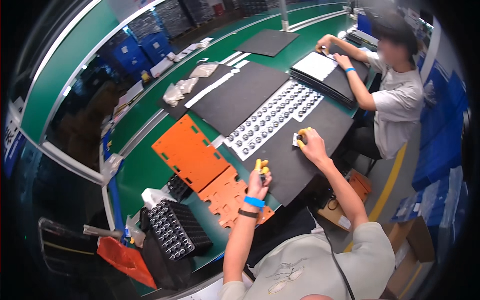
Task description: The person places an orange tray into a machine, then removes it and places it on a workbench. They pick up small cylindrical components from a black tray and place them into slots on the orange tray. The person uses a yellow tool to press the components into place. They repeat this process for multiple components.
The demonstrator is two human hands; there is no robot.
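Yellow finger covers sit on the fingertips of both my hands. My left hand (258, 184), with a blue band at its wrist, is closed around a small dark part (262, 177) near the front edge of a black mat (285, 172). Farther right, my right hand (313, 146) pinches a small black round part (299, 137) over the same mat. A small white square (295, 142) shows beside those fingers; whether it is joined to the part I cannot tell. Beyond my hands, rows of black round parts (272, 115) lie on white sheets.
Orange perforated panels (187, 150) lie left of the mat. A black tray of shiny round parts (172, 230) stands at the near left. Clear plastic bags (180, 90) rest at the back. A co-worker (397, 95) at the right handles a white sheet (315, 66) on stacked black mats.
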